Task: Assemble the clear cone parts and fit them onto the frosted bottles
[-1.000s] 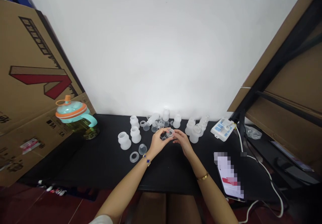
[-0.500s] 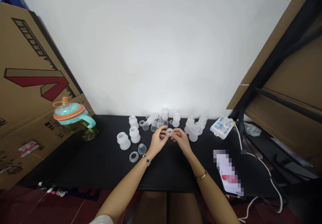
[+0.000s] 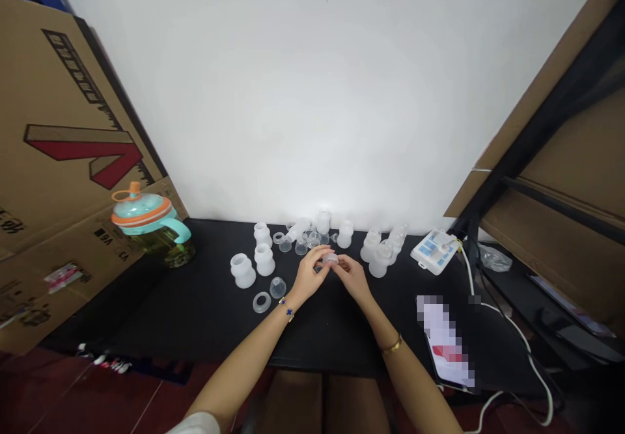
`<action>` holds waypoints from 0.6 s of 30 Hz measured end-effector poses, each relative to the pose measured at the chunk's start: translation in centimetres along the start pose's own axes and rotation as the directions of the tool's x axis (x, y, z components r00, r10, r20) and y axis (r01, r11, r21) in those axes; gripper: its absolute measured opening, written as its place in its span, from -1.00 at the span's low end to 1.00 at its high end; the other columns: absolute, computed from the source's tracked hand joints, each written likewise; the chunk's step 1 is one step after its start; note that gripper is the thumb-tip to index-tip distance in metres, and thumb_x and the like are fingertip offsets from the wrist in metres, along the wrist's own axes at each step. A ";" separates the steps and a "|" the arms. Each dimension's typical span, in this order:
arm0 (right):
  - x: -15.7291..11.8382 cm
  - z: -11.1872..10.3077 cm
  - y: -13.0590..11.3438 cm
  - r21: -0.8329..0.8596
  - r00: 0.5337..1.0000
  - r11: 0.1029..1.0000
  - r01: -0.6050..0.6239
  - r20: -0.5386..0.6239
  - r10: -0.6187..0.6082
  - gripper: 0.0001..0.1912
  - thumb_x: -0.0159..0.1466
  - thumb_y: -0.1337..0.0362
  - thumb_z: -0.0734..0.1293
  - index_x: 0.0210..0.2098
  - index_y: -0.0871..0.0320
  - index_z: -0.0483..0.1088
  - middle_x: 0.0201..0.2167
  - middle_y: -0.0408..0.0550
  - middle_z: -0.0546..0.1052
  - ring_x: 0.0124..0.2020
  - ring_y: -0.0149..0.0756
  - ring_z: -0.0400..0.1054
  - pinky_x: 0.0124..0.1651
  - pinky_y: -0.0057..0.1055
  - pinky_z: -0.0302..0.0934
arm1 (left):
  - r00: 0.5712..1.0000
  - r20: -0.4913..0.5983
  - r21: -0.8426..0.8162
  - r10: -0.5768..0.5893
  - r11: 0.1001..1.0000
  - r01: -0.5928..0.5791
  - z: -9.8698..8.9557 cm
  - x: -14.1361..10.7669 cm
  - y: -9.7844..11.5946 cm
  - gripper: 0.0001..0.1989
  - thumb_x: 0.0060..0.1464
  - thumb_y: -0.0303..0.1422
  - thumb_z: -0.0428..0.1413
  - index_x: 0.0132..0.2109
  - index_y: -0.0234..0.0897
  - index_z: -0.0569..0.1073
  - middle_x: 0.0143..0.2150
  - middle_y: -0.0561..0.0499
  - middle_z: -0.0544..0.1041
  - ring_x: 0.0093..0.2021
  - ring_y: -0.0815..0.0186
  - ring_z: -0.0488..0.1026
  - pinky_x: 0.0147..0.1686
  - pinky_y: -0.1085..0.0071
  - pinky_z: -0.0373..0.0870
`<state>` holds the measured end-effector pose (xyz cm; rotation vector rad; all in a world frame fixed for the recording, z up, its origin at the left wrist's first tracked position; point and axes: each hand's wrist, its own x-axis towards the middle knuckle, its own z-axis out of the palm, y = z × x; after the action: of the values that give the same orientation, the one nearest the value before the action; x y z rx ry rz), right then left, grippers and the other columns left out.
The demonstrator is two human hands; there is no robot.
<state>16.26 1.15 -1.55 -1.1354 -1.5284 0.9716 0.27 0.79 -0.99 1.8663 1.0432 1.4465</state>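
Note:
Between my two hands is a small translucent ring-shaped cap [image 3: 331, 259], held above the black table. My left hand [image 3: 311, 271] grips it from the left with fingers curled over its far side. From the right, my right hand [image 3: 352, 274] pinches its edge. Left of my left wrist lie a clear dome cover [image 3: 278, 287] and a loose translucent ring [image 3: 262, 302]. White bottles [image 3: 243, 271] with waisted sides stand farther left. Beyond my hands, several clear covers [image 3: 301, 244] and more rings lie in a cluster. Several capped bottles [image 3: 381, 258] stand to the right.
A large jug [image 3: 153, 219] with a turquoise handle and orange trim stands at the left, against cardboard boxes [image 3: 73, 161]. At the right are a white box with a cable [image 3: 433, 250] and a phone [image 3: 445, 346]. A white wall [image 3: 322, 95] rises behind the table [image 3: 195, 304].
The ring-shaped cap has tilted between my hands, and my fingers have closed more over it. The whole view has shifted slightly, with most things now a little farther right.

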 end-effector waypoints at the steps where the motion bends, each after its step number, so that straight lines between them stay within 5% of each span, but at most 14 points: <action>1: 0.0 0.0 0.0 -0.012 1.000 1.000 0.004 -0.005 -0.004 -0.77 0.21 0.06 0.37 -0.30 0.08 0.52 -0.38 -0.09 0.58 -0.35 -0.16 0.44 -0.24 -0.28 0.26 | 1.000 0.006 0.012 -0.005 1.000 0.005 0.0 0.0 0.0 -0.71 0.21 -0.34 0.13 0.07 -0.16 0.54 0.18 -0.12 0.49 0.09 0.18 0.51 -0.20 0.37 0.60; 9: 0.1 0.0 0.4 -0.028 0.998 0.999 0.031 -0.047 -0.033 -0.70 0.25 0.01 0.35 -0.28 0.13 0.51 -0.33 -0.05 0.61 -0.32 -0.18 0.46 -0.20 -0.33 0.29 | 0.990 0.049 0.121 -0.129 0.985 0.122 0.0 -0.3 0.2 -0.48 0.26 -0.27 0.09 0.34 -0.10 0.30 -0.06 -0.01 0.67 -0.32 0.31 0.61 -0.21 0.39 0.57; 18: 0.0 0.1 -0.2 -0.084 0.998 0.995 0.057 0.001 -0.057 -0.72 0.26 0.04 0.32 -0.29 0.13 0.50 -0.38 -0.11 0.58 -0.36 -0.23 0.43 -0.29 -0.40 0.23 | 0.992 0.014 0.055 -0.129 0.990 0.128 0.0 -0.2 0.1 -0.55 0.20 -0.36 0.10 0.23 -0.18 0.40 -0.12 -0.03 0.68 -0.23 0.27 0.62 -0.26 0.42 0.53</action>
<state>16.15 1.08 -1.43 -1.1450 -1.6053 0.8753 0.26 0.55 -1.06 1.8104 1.1824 1.3372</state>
